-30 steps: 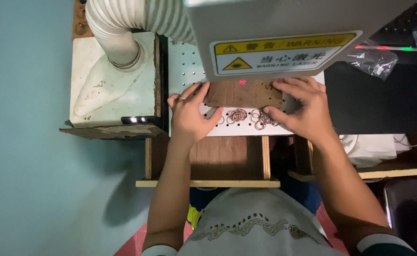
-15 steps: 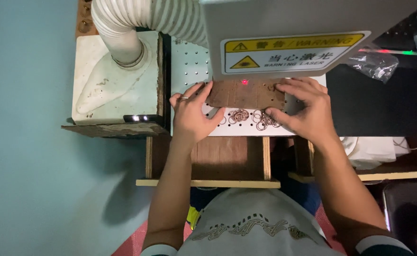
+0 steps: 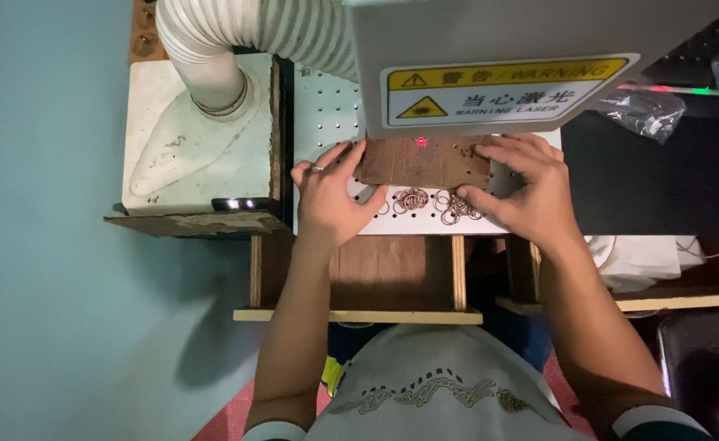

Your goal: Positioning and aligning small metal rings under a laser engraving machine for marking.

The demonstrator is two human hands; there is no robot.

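Both hands, left hand (image 3: pixel 331 196) and right hand (image 3: pixel 523 188), press the brown wooden piece (image 3: pixel 425 162) flat, fingers spread; best kept steady under the red dot (image 3: pixel 421 141).

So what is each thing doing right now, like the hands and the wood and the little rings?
Left hand: flat, fingers on the wooden plate's left edge.
Right hand: pressing the plate's right end.
Wooden plate: lying flat, red dot on it.
Metal rings: loose, piled beside the plate.
Hose: plugged into the white box.
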